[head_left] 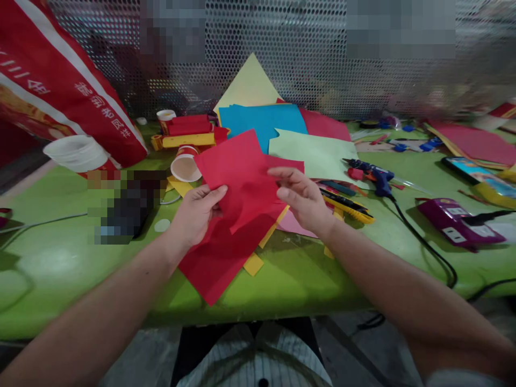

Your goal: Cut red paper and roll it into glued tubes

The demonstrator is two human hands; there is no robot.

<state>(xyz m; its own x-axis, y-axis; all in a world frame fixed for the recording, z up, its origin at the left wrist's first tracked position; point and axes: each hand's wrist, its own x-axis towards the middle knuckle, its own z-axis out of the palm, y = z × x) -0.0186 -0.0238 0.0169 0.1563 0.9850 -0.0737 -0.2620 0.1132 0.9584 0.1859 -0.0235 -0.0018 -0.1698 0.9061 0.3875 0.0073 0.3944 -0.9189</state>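
A piece of red paper (245, 180) is pinched at its left edge by my left hand (199, 209), with the thumb lying on top. At the paper's right side is my right hand (304, 199), its fingers half curled and the thumb apart from them. Whether those fingertips touch the paper I cannot tell. Beneath both hands, a larger red sheet (213, 269) lies on the green table, one corner pointing towards me. Yellow paper strips (253, 264) stick out beside it, and a pink sheet (298, 224) shows under my right hand.
Blue sheets (262, 121) and a pale green sheet (314, 153) lie behind. To the right are a hot glue gun (374, 173) with its cable, a yellow box cutter (349, 205) and a purple power strip (455, 220). Paper cups (186, 164) stand left, near a large red bag (68, 80).
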